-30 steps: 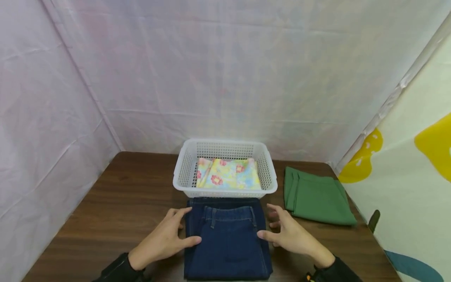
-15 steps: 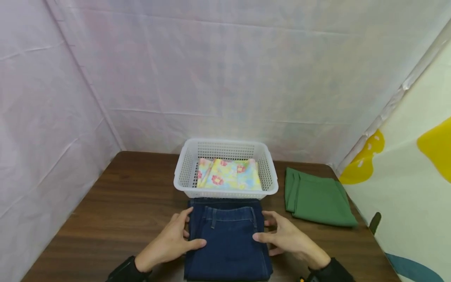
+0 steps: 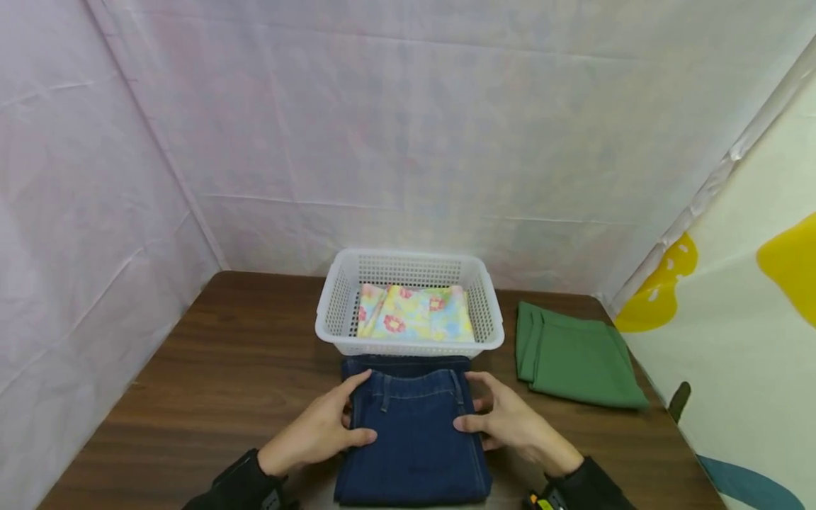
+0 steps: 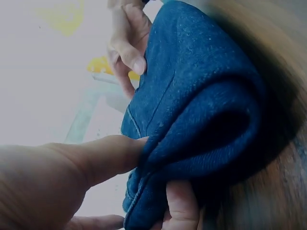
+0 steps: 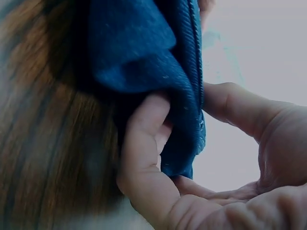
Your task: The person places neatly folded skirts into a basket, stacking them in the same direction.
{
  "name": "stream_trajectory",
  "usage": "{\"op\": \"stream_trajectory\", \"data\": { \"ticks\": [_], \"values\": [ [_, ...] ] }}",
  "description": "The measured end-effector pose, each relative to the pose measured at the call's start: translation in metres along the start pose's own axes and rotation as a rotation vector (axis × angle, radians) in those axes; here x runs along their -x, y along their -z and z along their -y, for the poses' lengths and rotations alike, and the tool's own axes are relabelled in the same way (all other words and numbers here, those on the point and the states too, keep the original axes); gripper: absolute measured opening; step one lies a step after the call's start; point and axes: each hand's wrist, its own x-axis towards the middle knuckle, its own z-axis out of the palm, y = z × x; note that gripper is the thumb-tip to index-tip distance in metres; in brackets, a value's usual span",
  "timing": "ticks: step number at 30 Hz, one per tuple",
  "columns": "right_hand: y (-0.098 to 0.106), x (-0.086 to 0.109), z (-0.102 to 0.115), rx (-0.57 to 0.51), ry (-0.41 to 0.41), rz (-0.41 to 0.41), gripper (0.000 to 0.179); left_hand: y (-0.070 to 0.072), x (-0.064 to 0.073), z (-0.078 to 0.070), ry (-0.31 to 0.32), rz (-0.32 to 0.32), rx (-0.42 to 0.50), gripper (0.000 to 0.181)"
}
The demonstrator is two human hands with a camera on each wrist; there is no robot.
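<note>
Folded dark blue jeans [image 3: 414, 439] lie at the table's front, just before a white basket [image 3: 408, 348]. On their left edge my left hand [image 3: 321, 432] grips the denim, thumb on top. The left wrist view shows its fingers tucked under the folded layers of the jeans [image 4: 206, 96]. My right hand [image 3: 516, 425] pinches the opposite edge, thumb above. In the right wrist view, fingers [image 5: 144, 129] curl beneath the jeans [image 5: 139, 43]. Inside the basket lies a folded floral cloth [image 3: 414, 315] in yellow, pink and blue.
A folded green garment [image 3: 580, 361] lies on the right side of the brown wooden table [image 3: 242, 354]. White fabric walls [image 3: 408, 127] stand behind and to the left; a patterned sheet [image 3: 733, 297] hangs at the right.
Both hands have moved inward from beside the jeans and taken hold of their two side edges. The upper layers shift slightly, and the basket and green garment stay in place.
</note>
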Motion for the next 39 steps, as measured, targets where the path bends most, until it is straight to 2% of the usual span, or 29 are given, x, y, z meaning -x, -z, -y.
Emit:
{"op": "stream_trajectory", "data": {
  "ticks": [4,7,13,19,23,32,39],
  "values": [
    [-0.002,-0.003,-0.002,-0.078,-0.021,0.037,0.099,-0.001,-0.002,-0.001,0.006,0.041,0.049,0.095],
    [-0.003,-0.005,-0.003,-0.110,-0.024,0.048,0.101,-0.002,-0.003,-0.002,-0.005,0.036,0.040,0.094],
    [-0.006,-0.008,-0.001,-0.099,0.007,0.054,0.105,-0.007,-0.007,-0.004,-0.035,-0.011,-0.006,0.096],
    [-0.008,-0.011,-0.003,-0.178,-0.054,0.077,0.110,-0.011,-0.010,-0.002,-0.026,0.025,0.021,0.097],
    [-0.009,-0.013,-0.003,-0.214,-0.060,0.060,0.109,-0.011,-0.011,-0.001,-0.022,0.034,0.059,0.097],
    [-0.011,-0.009,0.000,-0.177,0.007,0.030,0.108,-0.011,-0.007,-0.001,-0.019,0.039,0.095,0.099],
    [-0.008,0.001,-0.005,-0.230,0.077,0.078,0.106,-0.013,-0.001,-0.003,-0.076,0.057,0.093,0.099]
  ]
}}
